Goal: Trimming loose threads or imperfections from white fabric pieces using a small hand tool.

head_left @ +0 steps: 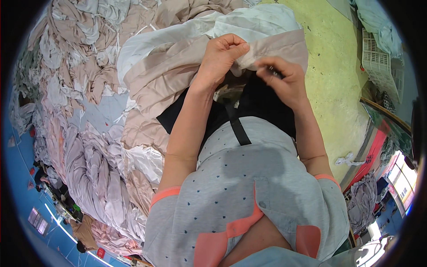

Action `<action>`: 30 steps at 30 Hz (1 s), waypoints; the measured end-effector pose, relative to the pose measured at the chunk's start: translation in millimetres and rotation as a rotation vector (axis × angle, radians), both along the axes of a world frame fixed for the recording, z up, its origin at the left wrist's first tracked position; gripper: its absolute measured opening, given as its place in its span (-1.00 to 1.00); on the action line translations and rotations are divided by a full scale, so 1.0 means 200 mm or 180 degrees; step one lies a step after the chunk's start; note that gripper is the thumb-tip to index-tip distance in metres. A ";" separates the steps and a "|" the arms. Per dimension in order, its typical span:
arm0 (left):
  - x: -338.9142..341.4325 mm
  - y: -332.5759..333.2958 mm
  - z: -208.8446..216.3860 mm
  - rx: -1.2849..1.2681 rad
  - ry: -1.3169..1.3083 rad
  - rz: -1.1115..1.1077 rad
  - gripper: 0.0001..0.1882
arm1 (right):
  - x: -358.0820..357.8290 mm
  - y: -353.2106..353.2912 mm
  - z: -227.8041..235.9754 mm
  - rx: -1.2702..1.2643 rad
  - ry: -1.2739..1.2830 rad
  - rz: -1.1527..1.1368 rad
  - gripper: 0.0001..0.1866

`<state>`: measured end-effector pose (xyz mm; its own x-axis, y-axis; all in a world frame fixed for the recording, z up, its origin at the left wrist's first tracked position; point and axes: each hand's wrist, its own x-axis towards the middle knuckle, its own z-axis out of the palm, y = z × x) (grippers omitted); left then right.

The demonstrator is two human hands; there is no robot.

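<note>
A beige cloth (pixel 278 48) with a stitched seam lies across my lap, with white fabric (pixel 253 21) along its far side. My left hand (pixel 222 55) pinches the beige cloth's edge between thumb and fingertips. Just to the right, my right hand (pixel 284 80) hovers close to the cloth with curled fingers. A small dark item (pixel 274 71) shows inside those fingers, but motion blur hides what kind it is. The black strap (pixel 238 127) hangs down the front of my grey shirt.
Heaps of beige and white cloth (pixel 84 44) cover the left, with pale lilac cloth (pixel 95 169) nearer. On the right is a yellowish floor (pixel 333 75), with a white plastic basket (pixel 378 62) holding pale fabric. A red strip (pixel 367 155) runs along the right side.
</note>
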<state>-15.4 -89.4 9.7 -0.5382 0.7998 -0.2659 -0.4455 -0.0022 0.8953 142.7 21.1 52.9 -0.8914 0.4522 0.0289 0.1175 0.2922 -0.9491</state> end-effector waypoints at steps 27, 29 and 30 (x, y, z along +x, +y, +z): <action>-0.04 -0.02 0.02 -0.0172 0.0000 -0.0339 -0.88 | -0.06 0.10 -0.13 0.0014 -0.0009 -0.0220 -0.88; -0.04 -0.02 0.02 -0.0172 0.0043 -0.0331 -0.87 | -0.07 0.10 -0.14 -0.0315 0.0048 -0.0255 -0.87; -0.04 -0.03 0.04 -0.0080 -0.0022 -0.0391 -0.86 | -0.07 0.10 -0.14 -0.0307 0.0042 -0.0265 -0.87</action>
